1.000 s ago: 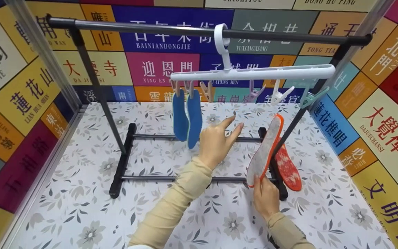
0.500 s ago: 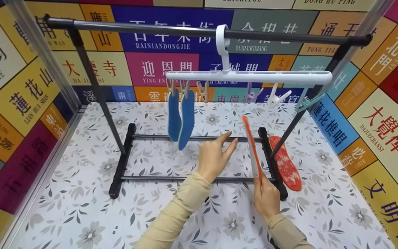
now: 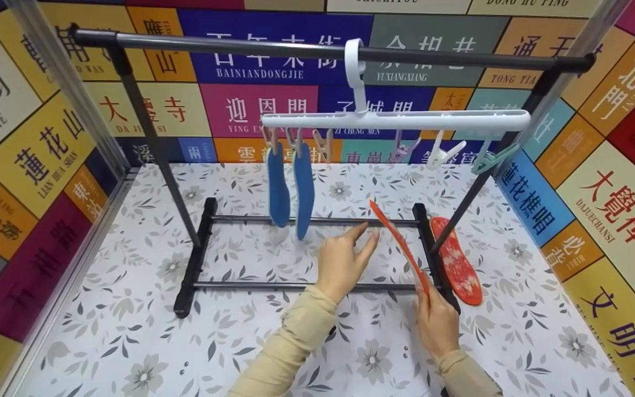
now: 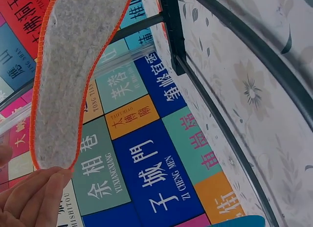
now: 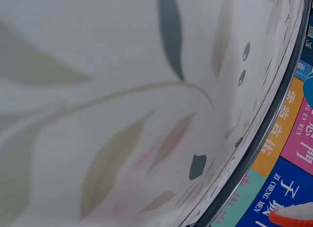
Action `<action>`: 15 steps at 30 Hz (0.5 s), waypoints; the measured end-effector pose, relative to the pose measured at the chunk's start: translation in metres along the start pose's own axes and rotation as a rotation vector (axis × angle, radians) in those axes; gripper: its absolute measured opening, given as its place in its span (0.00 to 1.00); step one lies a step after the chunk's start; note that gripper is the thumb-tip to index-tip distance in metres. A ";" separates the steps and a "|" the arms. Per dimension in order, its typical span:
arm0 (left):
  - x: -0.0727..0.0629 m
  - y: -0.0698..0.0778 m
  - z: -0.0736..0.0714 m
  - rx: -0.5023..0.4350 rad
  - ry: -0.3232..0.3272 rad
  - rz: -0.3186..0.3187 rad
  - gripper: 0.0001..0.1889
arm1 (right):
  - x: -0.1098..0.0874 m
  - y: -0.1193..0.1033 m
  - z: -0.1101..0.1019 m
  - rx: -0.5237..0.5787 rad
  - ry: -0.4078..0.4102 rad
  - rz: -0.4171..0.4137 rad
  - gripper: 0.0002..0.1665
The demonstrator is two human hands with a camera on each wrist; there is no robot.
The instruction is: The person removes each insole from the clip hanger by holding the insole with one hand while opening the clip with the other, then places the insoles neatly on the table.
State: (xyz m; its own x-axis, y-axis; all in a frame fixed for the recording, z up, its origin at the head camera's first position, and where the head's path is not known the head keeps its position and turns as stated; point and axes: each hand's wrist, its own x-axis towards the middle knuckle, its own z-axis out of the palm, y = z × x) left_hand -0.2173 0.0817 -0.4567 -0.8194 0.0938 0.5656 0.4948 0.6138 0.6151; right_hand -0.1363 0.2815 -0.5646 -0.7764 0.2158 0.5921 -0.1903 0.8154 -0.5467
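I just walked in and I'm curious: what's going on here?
A person holds an orange-edged insole in the right hand, with the left hand raised near its upper end, fingers apart. Two blue insoles already hang from clips on a white hanger, hooked over a black rack's top bar. The hanger's other four clips hold nothing. A red-and-white insole lies beside the rack's foot.

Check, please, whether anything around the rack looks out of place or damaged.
Nothing looks spilled or damaged. The red insole lies loose on the floral surface beside the rack, while two blue insoles hang clipped; perhaps only mildly odd.
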 end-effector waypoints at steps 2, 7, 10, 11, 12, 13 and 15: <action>-0.003 -0.002 0.002 0.011 0.016 0.004 0.17 | -0.001 0.001 -0.003 -0.011 -0.014 0.025 0.16; -0.013 -0.004 0.007 0.026 0.011 -0.004 0.17 | -0.007 0.006 -0.010 -0.043 -0.006 0.055 0.18; -0.018 -0.004 0.010 0.026 -0.011 -0.011 0.17 | -0.009 0.010 -0.014 -0.060 0.019 0.045 0.15; -0.019 -0.004 0.011 0.025 -0.016 -0.014 0.17 | -0.010 0.012 -0.016 -0.063 0.027 0.041 0.14; -0.020 -0.004 0.012 0.023 -0.019 -0.017 0.18 | -0.011 0.014 -0.018 -0.066 0.034 0.036 0.13; -0.021 -0.004 0.012 0.025 -0.020 -0.020 0.18 | -0.011 0.016 -0.020 -0.070 0.040 0.034 0.13; -0.023 -0.004 0.013 0.027 -0.025 -0.026 0.18 | -0.012 0.019 -0.024 -0.079 0.052 0.035 0.11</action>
State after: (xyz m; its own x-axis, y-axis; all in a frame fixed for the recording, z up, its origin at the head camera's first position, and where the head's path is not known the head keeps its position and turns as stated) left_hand -0.2042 0.0868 -0.4794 -0.8391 0.0963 0.5354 0.4653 0.6371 0.6145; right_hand -0.1156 0.3077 -0.5679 -0.7491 0.2706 0.6046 -0.1145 0.8461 -0.5205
